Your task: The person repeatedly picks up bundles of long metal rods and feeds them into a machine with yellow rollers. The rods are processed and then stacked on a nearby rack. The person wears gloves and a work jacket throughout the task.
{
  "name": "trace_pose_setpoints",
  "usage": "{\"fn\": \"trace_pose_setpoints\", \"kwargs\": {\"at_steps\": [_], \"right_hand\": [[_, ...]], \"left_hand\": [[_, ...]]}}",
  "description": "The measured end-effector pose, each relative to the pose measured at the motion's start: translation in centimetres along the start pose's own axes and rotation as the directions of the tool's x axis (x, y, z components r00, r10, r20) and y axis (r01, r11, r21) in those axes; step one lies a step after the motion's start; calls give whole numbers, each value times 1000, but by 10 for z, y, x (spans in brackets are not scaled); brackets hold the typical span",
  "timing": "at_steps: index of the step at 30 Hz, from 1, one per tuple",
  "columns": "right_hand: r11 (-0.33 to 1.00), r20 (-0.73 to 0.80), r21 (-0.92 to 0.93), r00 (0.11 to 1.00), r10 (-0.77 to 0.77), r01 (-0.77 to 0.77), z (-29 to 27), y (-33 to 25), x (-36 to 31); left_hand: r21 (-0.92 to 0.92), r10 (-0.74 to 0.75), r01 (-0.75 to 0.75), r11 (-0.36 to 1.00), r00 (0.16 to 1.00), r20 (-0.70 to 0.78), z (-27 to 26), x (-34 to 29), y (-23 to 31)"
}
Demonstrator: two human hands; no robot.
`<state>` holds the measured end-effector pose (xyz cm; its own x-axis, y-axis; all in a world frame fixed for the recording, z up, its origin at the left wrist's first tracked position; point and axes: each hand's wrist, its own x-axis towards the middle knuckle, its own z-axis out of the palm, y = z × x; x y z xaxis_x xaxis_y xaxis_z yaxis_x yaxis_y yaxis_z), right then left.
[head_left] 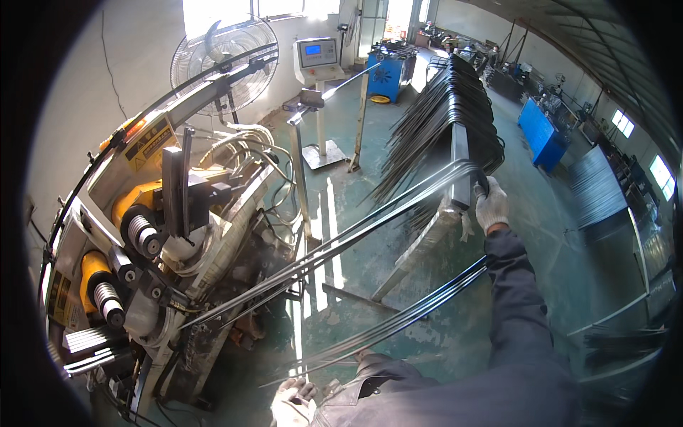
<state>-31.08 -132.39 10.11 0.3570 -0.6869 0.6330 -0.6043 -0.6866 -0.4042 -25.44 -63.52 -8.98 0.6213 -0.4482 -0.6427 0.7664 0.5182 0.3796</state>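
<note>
My right hand (492,206), in a white knit glove, is closed at the bend of a bundle of thin metal rods (334,245), beside the end of a square steel rack beam (460,146). One set of legs slants down left across the beam toward the bending machine (149,235). The lower legs (420,304) pass beneath my right forearm and run toward my left hand (293,402). That gloved hand has curled fingers just below the rod ends; whether it grips them is unclear. Many dark bent rods (427,121) hang over the beam farther back.
The rack's slanted leg (413,260) and floor foot stand ahead of me. Hoses (245,146), a control panel (315,60) on a post and a fan (224,64) are at the left. Blue machines (388,75) stand farther off; straight rods (597,188) lie stacked at the right.
</note>
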Motion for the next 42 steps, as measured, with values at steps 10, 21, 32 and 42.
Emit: {"fn": "trace_pose_setpoints", "kwargs": {"at_steps": [10, 21, 32, 42], "right_hand": [[867, 267, -432, 953, -140, 249, 136, 170, 165], [819, 613, 389, 545, -572, 422, 250, 10, -310], [501, 641, 743, -256, -723, 444, 222, -169, -593], [164, 302, 924, -393, -869, 346, -7, -543, -811]], "left_hand": [[119, 445, -430, 895, 883, -152, 61, 28, -27], [-44, 386, -559, 828, 626, -678, -64, -76, -114], [231, 745, -946, 229, 18, -667, -263, -363, -147], [611, 528, 266, 746, -795, -298, -434, -719, -158]]}}
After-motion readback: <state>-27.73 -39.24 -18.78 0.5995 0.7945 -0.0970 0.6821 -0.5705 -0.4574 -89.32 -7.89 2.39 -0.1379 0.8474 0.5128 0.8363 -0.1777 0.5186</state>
